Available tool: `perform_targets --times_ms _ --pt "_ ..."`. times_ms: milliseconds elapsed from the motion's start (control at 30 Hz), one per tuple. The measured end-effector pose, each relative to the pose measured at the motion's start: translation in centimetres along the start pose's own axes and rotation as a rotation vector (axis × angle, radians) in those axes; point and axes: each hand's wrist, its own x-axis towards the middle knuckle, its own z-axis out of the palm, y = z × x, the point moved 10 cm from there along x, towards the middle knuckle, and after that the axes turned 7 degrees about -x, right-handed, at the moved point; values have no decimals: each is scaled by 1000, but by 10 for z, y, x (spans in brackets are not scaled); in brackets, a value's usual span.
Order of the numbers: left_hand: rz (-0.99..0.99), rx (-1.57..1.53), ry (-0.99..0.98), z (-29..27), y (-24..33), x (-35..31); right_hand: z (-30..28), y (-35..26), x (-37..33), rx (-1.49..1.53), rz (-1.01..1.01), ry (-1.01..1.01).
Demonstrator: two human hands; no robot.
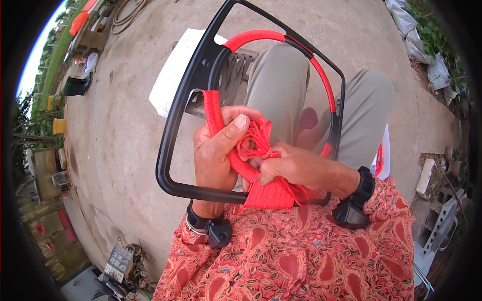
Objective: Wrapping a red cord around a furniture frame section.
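Note:
A black frame (173, 135) with rounded corners lies across my lap, with a curved inner ring inside it. Red cord wrapping (213, 108) covers parts of that ring in tight turns. Fingers curled round the wrapped ring, my left hand (213, 158) has its thumb lying along it. My right hand (296, 165) pinches a looped bundle of red cord (258, 139) at its lower end, close beside the left fingers. Below both hands, flat side-by-side red strands (271, 195) fan from the ring over the frame's lower bar. My right fingertips are partly hidden by the cord.
Beyond the frame's left side are a white sheet (173, 72) and a grey slatted seat (232, 83). A white container (385, 150) with red cord stands by my right knee. Farther off are a dark boot (78, 85), a coiled hose (125, 17) and pale sacks (419, 47).

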Motion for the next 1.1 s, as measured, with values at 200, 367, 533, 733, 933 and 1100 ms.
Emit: perform_targets --times_ms 200,367,533,733,933,1100 --pt "-10 15 12 -1 0 1 -1 0 0 26 0 13" --pt "8 -36 18 -2 -1 2 -2 0 -4 -27 3 4" --pt "6 -47 -1 1 0 2 4 -6 -6 45 -32 -46" --pt "16 -39 27 -3 -1 2 1 1 -4 3 46 -19" --pt "19 -1 30 -2 -2 2 -1 4 0 -10 -4 18" --pt "15 -9 20 -3 -2 2 -1 3 -1 1 13 35"
